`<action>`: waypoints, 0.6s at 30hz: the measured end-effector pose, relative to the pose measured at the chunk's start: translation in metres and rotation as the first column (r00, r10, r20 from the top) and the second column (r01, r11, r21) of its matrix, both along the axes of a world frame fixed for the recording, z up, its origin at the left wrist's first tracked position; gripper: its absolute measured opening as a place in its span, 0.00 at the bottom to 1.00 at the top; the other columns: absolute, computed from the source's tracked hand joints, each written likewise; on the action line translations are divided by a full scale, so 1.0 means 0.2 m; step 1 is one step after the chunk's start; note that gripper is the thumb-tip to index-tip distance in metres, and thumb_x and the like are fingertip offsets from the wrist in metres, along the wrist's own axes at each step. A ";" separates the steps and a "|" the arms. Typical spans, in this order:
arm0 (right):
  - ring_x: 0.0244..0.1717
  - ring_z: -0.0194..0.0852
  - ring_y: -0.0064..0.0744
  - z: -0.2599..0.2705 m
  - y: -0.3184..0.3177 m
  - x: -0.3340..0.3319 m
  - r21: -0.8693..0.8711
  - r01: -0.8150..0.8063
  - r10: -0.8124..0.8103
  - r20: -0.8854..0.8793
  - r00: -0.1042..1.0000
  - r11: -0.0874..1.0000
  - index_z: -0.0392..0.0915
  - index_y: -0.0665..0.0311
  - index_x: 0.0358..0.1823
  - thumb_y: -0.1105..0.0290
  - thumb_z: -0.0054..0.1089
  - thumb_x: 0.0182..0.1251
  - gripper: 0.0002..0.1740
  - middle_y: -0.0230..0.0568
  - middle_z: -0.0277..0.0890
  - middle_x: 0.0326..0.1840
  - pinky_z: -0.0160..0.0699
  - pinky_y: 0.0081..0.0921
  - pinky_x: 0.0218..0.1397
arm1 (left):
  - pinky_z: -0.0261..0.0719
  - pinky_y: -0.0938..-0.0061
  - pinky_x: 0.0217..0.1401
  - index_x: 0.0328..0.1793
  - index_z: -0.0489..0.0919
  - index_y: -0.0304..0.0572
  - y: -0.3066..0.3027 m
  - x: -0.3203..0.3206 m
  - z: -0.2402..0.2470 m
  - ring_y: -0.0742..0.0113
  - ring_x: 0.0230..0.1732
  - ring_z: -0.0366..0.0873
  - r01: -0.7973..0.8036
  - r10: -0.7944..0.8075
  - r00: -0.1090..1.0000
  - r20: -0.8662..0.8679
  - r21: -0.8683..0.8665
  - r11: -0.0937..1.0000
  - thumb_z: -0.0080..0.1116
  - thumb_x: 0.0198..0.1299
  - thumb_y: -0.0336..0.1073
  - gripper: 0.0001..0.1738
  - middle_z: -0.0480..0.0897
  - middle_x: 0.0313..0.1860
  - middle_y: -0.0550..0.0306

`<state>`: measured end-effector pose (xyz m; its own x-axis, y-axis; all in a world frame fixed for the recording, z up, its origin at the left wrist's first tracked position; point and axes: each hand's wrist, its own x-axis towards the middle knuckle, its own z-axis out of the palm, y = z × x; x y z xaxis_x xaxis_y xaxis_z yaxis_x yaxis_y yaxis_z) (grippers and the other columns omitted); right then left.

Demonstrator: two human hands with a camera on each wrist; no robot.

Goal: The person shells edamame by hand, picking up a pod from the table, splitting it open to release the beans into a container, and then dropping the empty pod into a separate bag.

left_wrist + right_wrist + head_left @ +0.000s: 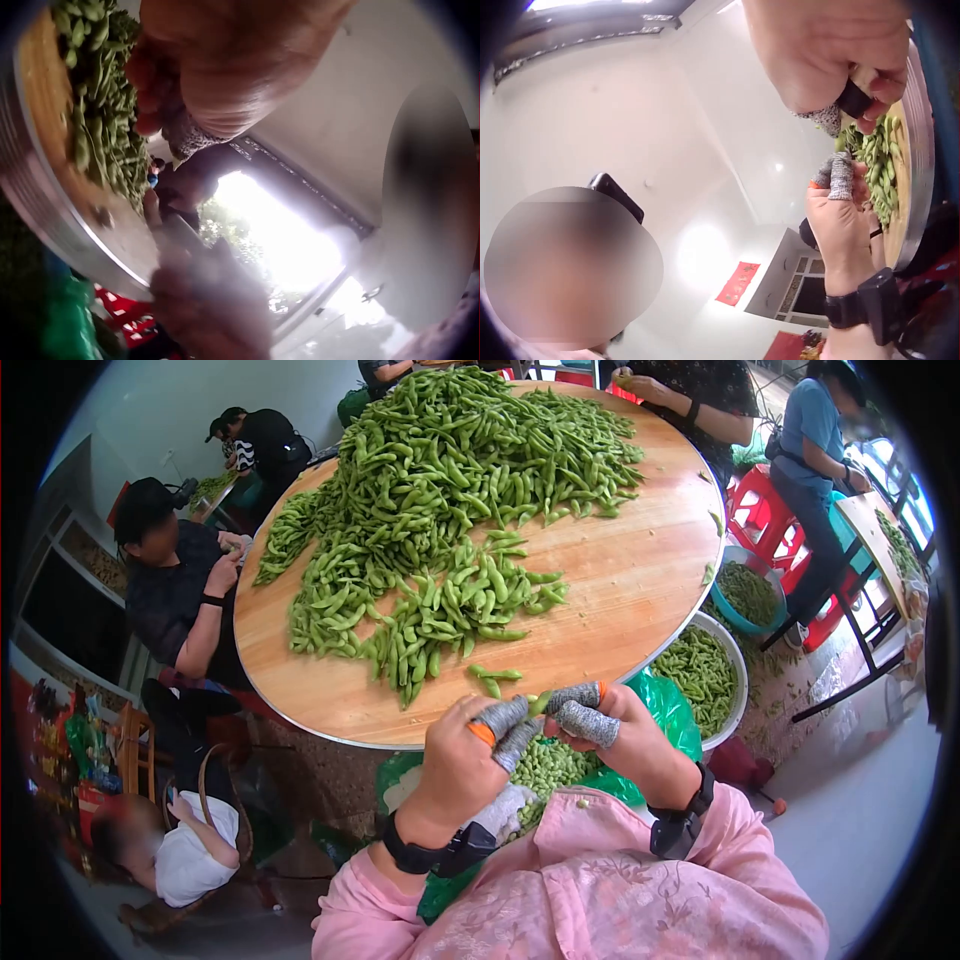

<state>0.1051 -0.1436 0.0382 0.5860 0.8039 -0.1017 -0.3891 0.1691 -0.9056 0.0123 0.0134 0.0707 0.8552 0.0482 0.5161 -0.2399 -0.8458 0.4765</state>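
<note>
A plump green bean pod (pixel 539 704) is clamped in the grey-wrapped fingers of the left hand (pixel 458 758) and right hand (pixel 640 745), near the rim of a round, pale wooden desk (pixel 635 595); shelled light-green beans (pixel 552 767) lie below.

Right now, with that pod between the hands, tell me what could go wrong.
A bean could shoot from the green pod pinched between the hands and miss the shelled beans below. The loose pods near the edge of the round table might get knocked off. The tall pod heap might slide and spread.
</note>
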 end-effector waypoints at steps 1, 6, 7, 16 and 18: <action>0.23 0.61 0.12 0.01 0.00 -0.01 0.020 -0.011 0.011 0.013 1.000 1.000 0.77 0.65 0.32 0.61 0.54 0.60 0.13 0.28 0.74 0.25 0.57 0.11 0.24 | 0.72 0.75 0.29 0.35 0.74 0.32 -0.02 0.00 -0.03 0.62 0.26 0.74 0.035 -0.031 0.996 0.088 -0.049 0.998 0.65 0.40 0.24 0.14 0.76 0.26 0.51; 0.21 0.60 0.12 0.02 -0.03 -0.03 0.060 -0.015 0.020 -0.075 0.997 0.998 0.77 0.65 0.30 0.62 0.54 0.59 0.12 0.28 0.73 0.24 0.57 0.12 0.23 | 0.71 0.73 0.29 0.35 0.72 0.34 -0.03 -0.05 -0.09 0.58 0.27 0.74 0.022 -0.015 0.995 0.101 -0.072 0.997 0.64 0.38 0.23 0.16 0.74 0.26 0.51; 0.21 0.60 0.12 0.02 -0.03 -0.03 0.044 -0.011 0.014 -0.071 0.997 0.999 0.77 0.65 0.30 0.62 0.54 0.59 0.12 0.28 0.73 0.24 0.56 0.12 0.23 | 0.71 0.73 0.29 0.36 0.72 0.34 -0.03 -0.05 -0.09 0.57 0.27 0.74 0.036 -0.031 0.994 0.107 -0.044 0.998 0.64 0.37 0.23 0.17 0.74 0.27 0.50; 0.24 0.65 0.14 0.01 -0.04 -0.02 -0.052 -0.016 0.017 0.013 1.000 0.998 0.75 0.65 0.29 0.63 0.54 0.60 0.11 0.29 0.74 0.25 0.62 0.13 0.26 | 0.73 0.67 0.33 0.32 0.72 0.30 -0.04 -0.07 -0.12 0.51 0.31 0.73 0.104 -0.102 0.992 0.073 -0.026 0.994 0.59 0.31 0.23 0.16 0.74 0.32 0.48; 0.25 0.66 0.15 -0.02 -0.03 -0.02 -0.034 -0.013 0.014 0.030 0.999 0.999 0.75 0.65 0.29 0.64 0.54 0.60 0.10 0.29 0.74 0.25 0.64 0.14 0.29 | 0.72 0.71 0.32 0.40 0.72 0.33 -0.04 -0.07 -0.15 0.54 0.29 0.75 0.094 -0.087 0.993 0.080 -0.083 0.992 0.63 0.35 0.24 0.20 0.75 0.28 0.49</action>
<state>0.1002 -0.1490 0.0337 0.5782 0.8083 -0.1109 -0.3631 0.1332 -0.9222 -0.0015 0.0055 0.0403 0.8163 0.0198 0.5772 -0.3519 -0.7754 0.5243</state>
